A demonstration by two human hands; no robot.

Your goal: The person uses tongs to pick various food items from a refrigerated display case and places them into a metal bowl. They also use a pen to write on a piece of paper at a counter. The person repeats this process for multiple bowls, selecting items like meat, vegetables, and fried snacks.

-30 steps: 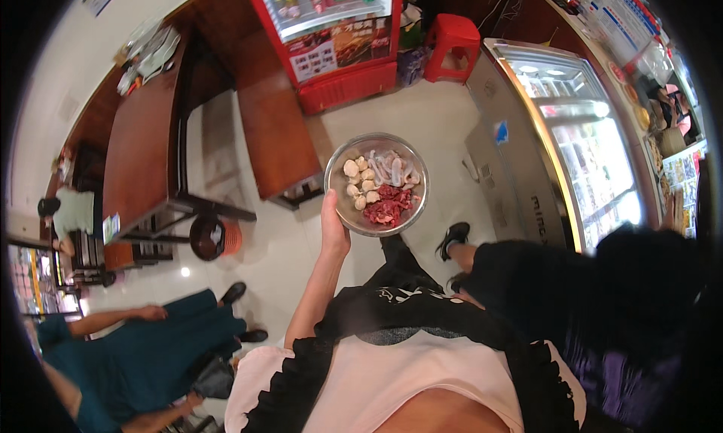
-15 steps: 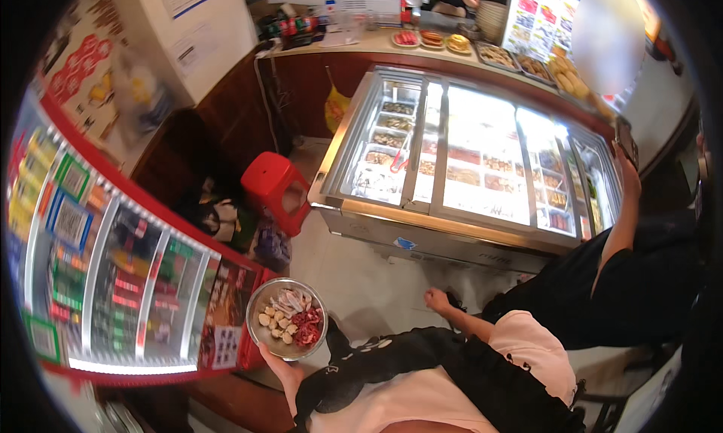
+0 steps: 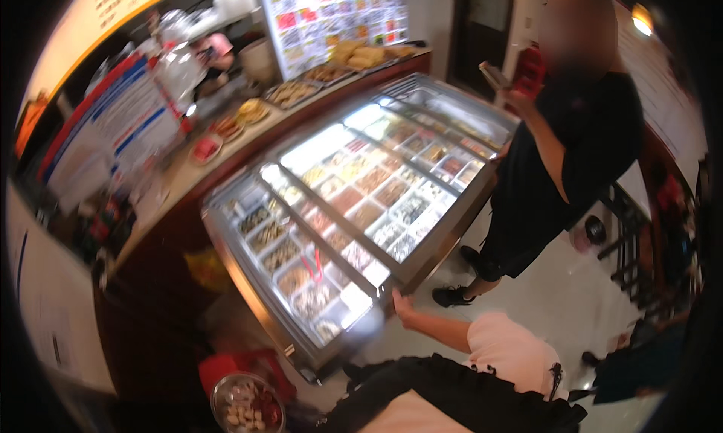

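Note:
My right hand [image 3: 403,310] reaches to the front edge of the display freezer [image 3: 422,266]; it is blurred, and I cannot tell whether its fingers grip the frame. Rows of trays with sorted foods lie under the freezer's framed glass panels, and red-handled tongs [image 3: 313,266] show over the left trays. A round metal bowl [image 3: 218,410] is at the lower edge, in front of a red stool [image 3: 282,373]. The bowl contains pale round balls [image 3: 244,416], dark red meat pieces [image 3: 267,407] and pale strips [image 3: 242,391]. My left hand does not show.
Beyond the freezer, a counter [image 3: 169,199] bears plates and trays [image 3: 294,93] of food. A person in black [image 3: 527,184] stands at the freezer's right end, holding a phone-like thing. Dark chairs [image 3: 625,245] stand at the right. Another person [image 3: 215,53] is behind the counter.
My view has swung right, and the red drinks fridge has left it. My right hand has moved from hanging over the floor to the freezer's front edge. The bowl sits lower in view.

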